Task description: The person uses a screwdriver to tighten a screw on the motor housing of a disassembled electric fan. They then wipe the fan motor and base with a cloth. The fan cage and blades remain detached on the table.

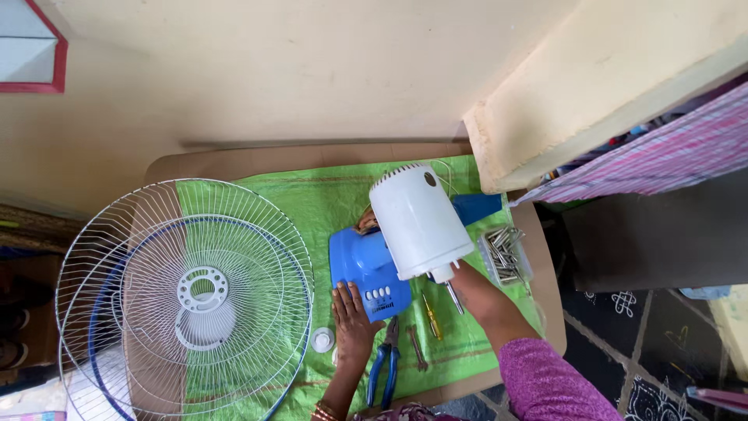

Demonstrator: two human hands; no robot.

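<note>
My left hand [352, 318] lies flat with fingers spread on the near edge of a blue fan base [360, 265] that has a row of white buttons. My right hand [472, 287] reaches under the near end of a white cylindrical motor housing [419, 220], which stands tilted over the blue base; the fingers are hidden behind it, by the metal shaft [453, 296] that sticks out below. Both parts rest on a green woven mat [327, 199].
Two white wire fan guards [183, 296] lie stacked at the left. A white round cap [322, 339], blue-handled pliers [385, 365], a small wrench [416, 348] and a yellow screwdriver [432, 316] lie near my hands. A clear tray of metal screws [505, 254] sits at the right.
</note>
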